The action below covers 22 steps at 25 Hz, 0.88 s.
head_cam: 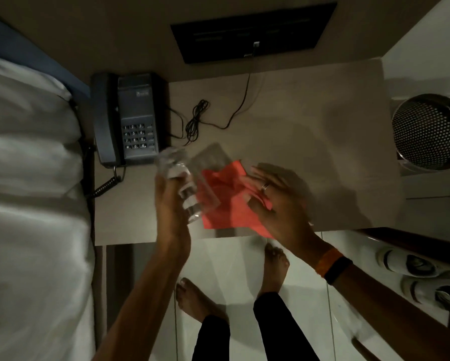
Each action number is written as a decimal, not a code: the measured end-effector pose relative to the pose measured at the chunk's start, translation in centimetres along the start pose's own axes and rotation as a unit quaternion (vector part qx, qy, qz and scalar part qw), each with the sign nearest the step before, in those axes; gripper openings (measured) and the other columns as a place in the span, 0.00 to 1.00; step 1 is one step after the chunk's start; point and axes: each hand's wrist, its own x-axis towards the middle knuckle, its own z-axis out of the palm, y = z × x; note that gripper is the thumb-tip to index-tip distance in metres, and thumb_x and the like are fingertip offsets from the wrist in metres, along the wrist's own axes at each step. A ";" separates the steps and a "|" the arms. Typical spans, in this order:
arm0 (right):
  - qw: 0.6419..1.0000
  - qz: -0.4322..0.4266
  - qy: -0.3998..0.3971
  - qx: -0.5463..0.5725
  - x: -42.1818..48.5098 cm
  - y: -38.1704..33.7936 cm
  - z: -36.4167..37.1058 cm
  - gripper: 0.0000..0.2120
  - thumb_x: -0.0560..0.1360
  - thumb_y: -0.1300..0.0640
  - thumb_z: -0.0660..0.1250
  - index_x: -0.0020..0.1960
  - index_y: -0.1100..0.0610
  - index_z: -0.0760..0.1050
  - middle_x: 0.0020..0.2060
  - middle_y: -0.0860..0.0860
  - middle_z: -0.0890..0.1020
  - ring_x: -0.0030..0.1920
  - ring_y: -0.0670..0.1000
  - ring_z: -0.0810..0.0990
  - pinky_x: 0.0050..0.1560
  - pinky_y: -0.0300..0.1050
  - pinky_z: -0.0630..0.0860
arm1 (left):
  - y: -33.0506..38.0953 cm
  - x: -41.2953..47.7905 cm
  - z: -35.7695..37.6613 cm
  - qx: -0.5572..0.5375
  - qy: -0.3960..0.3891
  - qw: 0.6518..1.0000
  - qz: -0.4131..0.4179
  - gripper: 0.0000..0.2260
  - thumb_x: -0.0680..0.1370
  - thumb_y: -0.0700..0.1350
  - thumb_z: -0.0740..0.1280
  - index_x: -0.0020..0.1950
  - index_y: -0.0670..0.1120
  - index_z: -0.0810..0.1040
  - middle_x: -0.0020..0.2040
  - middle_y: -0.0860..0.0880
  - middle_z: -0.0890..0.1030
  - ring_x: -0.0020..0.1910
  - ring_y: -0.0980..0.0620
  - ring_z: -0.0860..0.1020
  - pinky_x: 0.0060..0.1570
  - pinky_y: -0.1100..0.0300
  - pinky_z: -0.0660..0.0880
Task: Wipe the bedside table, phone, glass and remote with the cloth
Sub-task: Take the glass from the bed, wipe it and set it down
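Observation:
My left hand (171,204) grips a clear glass (178,178), held tilted above the front of the beige bedside table (310,131). My right hand (273,201) holds a red cloth (226,204) right beside the glass, over the table's front edge. A transparent, blurred shape lies between glass and cloth; I cannot tell what it is. The dark phone (130,118) sits at the table's left end, its coiled cord hanging at the front. No remote is visible.
A thin black cable (218,118) loops across the table to a dark wall panel (252,32). A perforated metal bin (429,131) stands to the right, the white bed (31,178) to the left. My bare feet (273,264) and white slippers (411,267) are on the tiled floor.

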 end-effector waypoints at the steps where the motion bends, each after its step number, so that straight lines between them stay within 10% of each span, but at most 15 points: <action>1: 0.982 0.078 -0.011 0.170 0.8 -0.9 -1.4 0.18 0.78 0.47 0.68 0.67 0.44 0.76 0.69 0.47 0.78 0.71 0.47 0.74 0.76 0.53 0.67 | -0.2 0.3 1.9 0.022 -0.058 0.998 0.005 0.19 0.80 0.51 0.64 0.70 0.52 0.72 0.60 0.49 0.83 0.54 0.48 0.84 0.46 0.53 0.82; 5: 0.934 0.106 -0.129 0.317 4.9 -0.9 -8.9 0.25 0.77 0.66 0.69 0.73 0.60 0.68 0.66 0.59 0.79 0.62 0.51 0.81 0.61 0.40 0.79 | 0.0 2.9 11.5 0.081 -0.201 0.974 0.069 0.18 0.80 0.39 0.68 0.70 0.43 0.72 0.64 0.41 0.80 0.60 0.47 0.82 0.50 0.55 0.80; 11: 0.991 0.099 0.079 0.033 11.1 4.9 -18.8 0.28 0.70 0.62 0.77 0.65 0.53 0.70 0.58 0.50 0.81 0.57 0.50 0.80 0.50 0.30 0.74 | 1.4 9.1 25.9 0.186 -0.373 0.893 0.168 0.34 0.76 0.38 0.73 0.77 0.43 0.59 0.62 0.43 0.80 0.57 0.51 0.82 0.52 0.59 0.82; 22: 0.976 0.065 0.194 0.076 14.8 13.2 -20.8 0.36 0.70 0.60 0.74 0.74 0.53 0.62 0.64 0.50 0.80 0.63 0.49 0.80 0.65 0.47 0.77 | -2.5 12.8 33.6 0.315 -0.307 0.853 0.281 0.36 0.76 0.37 0.73 0.80 0.45 0.59 0.66 0.45 0.76 0.59 0.53 0.77 0.50 0.79 0.72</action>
